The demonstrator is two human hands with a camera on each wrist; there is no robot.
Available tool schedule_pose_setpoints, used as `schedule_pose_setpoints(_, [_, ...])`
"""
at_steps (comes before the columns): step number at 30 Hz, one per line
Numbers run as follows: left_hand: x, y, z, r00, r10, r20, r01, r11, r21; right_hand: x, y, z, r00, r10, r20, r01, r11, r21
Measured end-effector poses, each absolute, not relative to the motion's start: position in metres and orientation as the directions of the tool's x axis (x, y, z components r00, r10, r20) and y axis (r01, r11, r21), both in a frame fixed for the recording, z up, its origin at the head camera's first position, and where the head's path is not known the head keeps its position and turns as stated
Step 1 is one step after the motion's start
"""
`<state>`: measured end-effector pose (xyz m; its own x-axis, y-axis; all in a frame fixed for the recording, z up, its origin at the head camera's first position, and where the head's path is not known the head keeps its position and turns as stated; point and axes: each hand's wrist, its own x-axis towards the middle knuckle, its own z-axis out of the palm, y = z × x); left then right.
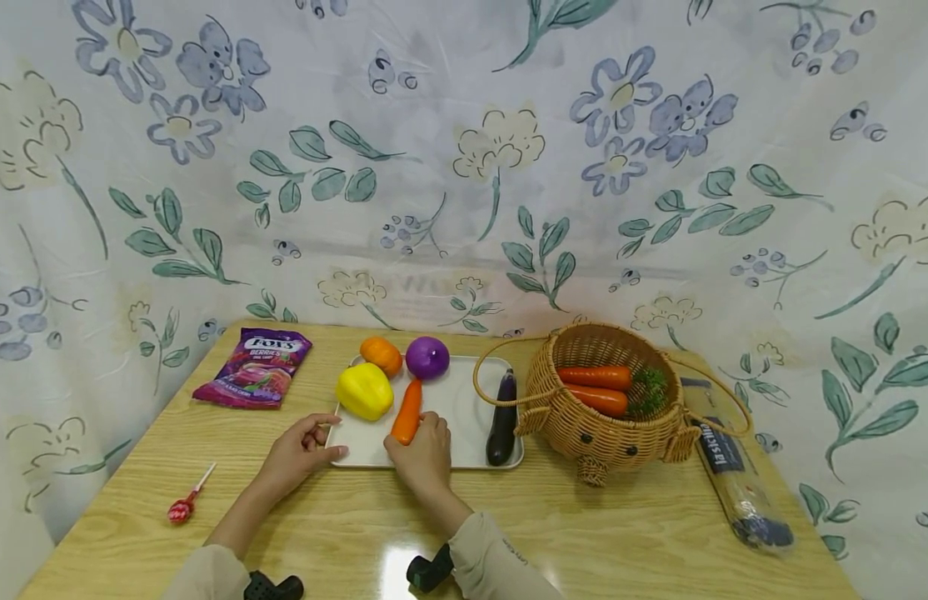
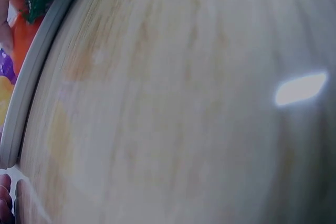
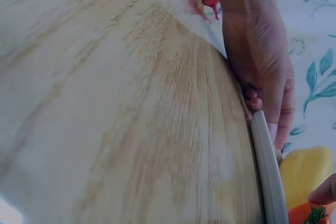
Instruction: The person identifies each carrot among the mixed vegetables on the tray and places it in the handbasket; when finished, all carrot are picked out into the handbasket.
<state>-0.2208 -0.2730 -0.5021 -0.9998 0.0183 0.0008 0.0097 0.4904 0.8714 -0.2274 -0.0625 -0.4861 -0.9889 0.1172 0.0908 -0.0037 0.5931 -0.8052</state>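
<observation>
On a white tray (image 1: pixel 464 408), my right hand (image 1: pixel 425 454) grips a toy carrot (image 1: pixel 408 412) by its thick end, the tip pointing away from me. The carrot's green top (image 2: pixel 44 3) shows in the left wrist view. My left hand (image 1: pixel 299 454) holds the tray at its near left corner, thumb at the rim and some fingers curled at the edge in the right wrist view. Around the carrot lie a yellow bell pepper (image 1: pixel 365 392), a small orange pumpkin (image 1: pixel 381 357) and a purple onion (image 1: pixel 428 358). An eggplant (image 1: pixel 502 421) lies along the tray's right side.
A wicker basket (image 1: pixel 557 437) with an animal face stands right of the tray, its handle reaching over the tray; two carrots (image 1: pixel 595 379) lie inside. Farther right is a clear pasta bag (image 1: pixel 734 475). A purple candy bag (image 1: pixel 257 367) and a lollipop (image 1: pixel 182 507) lie on the left.
</observation>
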Motion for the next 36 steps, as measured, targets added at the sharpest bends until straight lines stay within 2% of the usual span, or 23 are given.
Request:
schedule_pose_setpoints(12, [-0.221,-0.272,-0.505,-1.000,0.020,-0.017,-0.005,0.500,0.866,-0.230,-0.043,-0.490,-0.972,0.149,0.183,-0.025,0.705,-0.709])
schedule_pose_setpoints(23, [-0.220,-0.272,-0.505,-1.000,0.027,-0.012,0.003,0.506,0.862,-0.221,-0.021,-0.481,-0.979,0.112,0.170,-0.058,0.647,-0.760])
schedule_pose_setpoints(30, [-0.221,-0.272,-0.504,-0.999,0.036,0.006,0.023,0.511,0.859,-0.214,0.008,-0.458,-0.981,-0.072,0.181,-0.189,0.585,-0.789])
schedule_pose_setpoints(36, [-0.222,-0.274,-0.504,-1.000,0.027,-0.002,0.013,0.536,0.844,-0.219,0.038,-0.443,-0.922,-0.337,0.190,-0.338,0.463,-0.819])
